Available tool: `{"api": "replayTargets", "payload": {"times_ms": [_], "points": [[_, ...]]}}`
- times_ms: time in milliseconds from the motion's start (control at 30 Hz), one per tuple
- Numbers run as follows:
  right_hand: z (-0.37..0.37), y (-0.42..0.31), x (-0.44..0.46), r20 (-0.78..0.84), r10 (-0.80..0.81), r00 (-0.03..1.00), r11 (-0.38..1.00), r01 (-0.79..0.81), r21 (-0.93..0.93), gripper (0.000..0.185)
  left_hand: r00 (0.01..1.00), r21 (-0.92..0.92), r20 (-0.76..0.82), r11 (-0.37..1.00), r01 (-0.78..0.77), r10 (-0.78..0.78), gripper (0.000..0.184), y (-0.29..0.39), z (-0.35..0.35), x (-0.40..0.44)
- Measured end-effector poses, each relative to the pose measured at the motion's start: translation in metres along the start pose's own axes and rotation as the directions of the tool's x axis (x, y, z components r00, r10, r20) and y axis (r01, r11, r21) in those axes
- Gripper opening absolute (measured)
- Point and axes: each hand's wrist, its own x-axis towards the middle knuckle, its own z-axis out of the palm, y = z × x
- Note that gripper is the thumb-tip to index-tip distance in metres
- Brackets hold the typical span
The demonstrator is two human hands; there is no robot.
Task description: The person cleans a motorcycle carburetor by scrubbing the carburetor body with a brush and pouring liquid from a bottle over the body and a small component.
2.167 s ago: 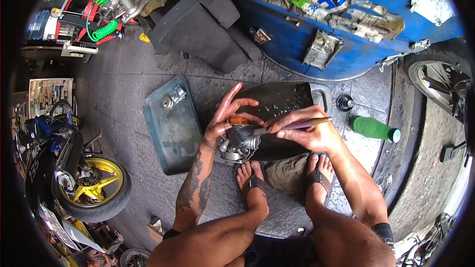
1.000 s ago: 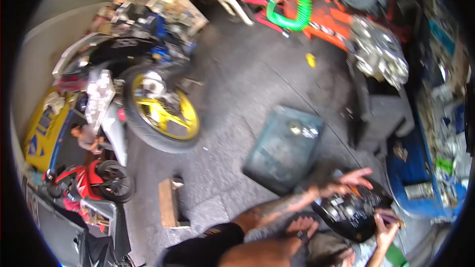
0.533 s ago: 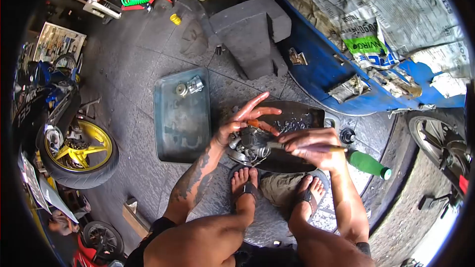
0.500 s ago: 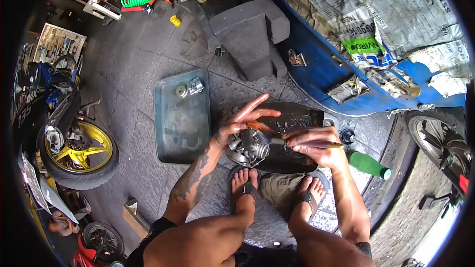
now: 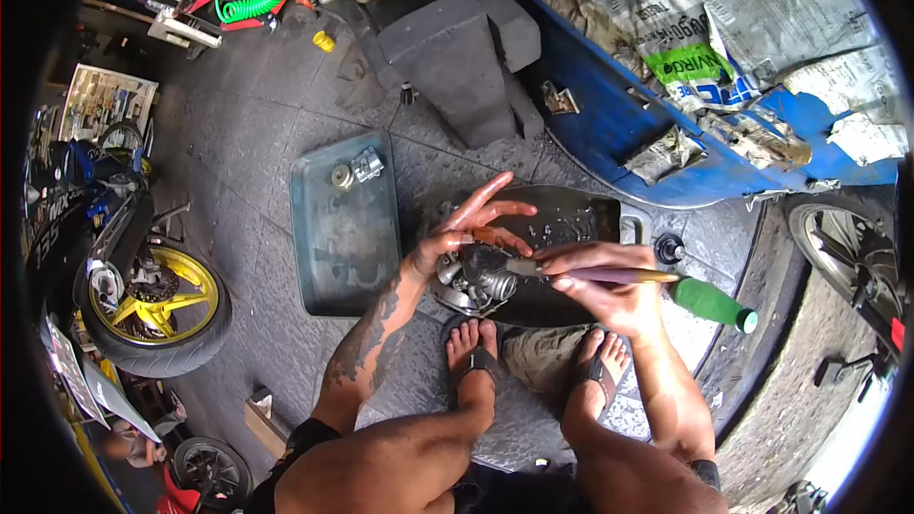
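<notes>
A greasy metal carburetor (image 5: 481, 284) is at the left end of the black tray (image 5: 562, 312). My left hand (image 5: 466, 233) steadies it from above and the far side, thumb and lower fingers against it, index finger stretched away. Gripped in my right hand (image 5: 614, 290) is a paintbrush (image 5: 619, 274), its handle pointing right. The brush's head reaches the carburetor's right side, close to my left fingertips. Wet dark liquid with bubbles lies in the tray.
Left of the tray stands a grey-blue tray (image 5: 343, 271) with small metal parts (image 5: 365, 165). A green bottle (image 5: 709, 305) and a black round part (image 5: 669, 247) lie to the right. Beyond are a dark block (image 5: 452, 57) and a blue curved surface (image 5: 609, 148). A yellow-wheeled motorcycle (image 5: 162, 300) stands left.
My left fingers have curled down slightly over the carburetor, and the orange piece near the thumb no longer shows. The brush handle has shifted slightly right. The view has moved a little.
</notes>
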Motion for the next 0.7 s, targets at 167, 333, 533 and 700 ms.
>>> {"api": "replayTargets", "payload": {"times_ms": [167,333,533,700], "points": [[-0.007,0.01,0.002,-0.135,0.157,0.978,0.968,-0.179,-0.175,0.014,0.981,0.314,-0.152,0.947,-0.069,0.122,0.109,0.013,0.012,-0.003],[0.005,-0.003,0.005,-0.076,0.19,0.979,0.978,-0.195,-0.073,0.011,0.933,0.394,-0.187,0.894,-0.216,0.308,0.113,0.012,0.024,-0.006],[-0.002,-0.009,0.008,-0.089,0.105,0.99,0.984,-0.116,-0.132,0.012,0.91,0.502,-0.237,0.845,-0.186,0.341,0.11,0.002,0.023,-0.007],[-0.014,-0.017,0.017,0.045,0.066,0.997,0.969,-0.054,-0.24,0.012,0.847,0.55,-0.251,0.789,-0.274,0.469,0.108,0.004,0.02,-0.006]]}}
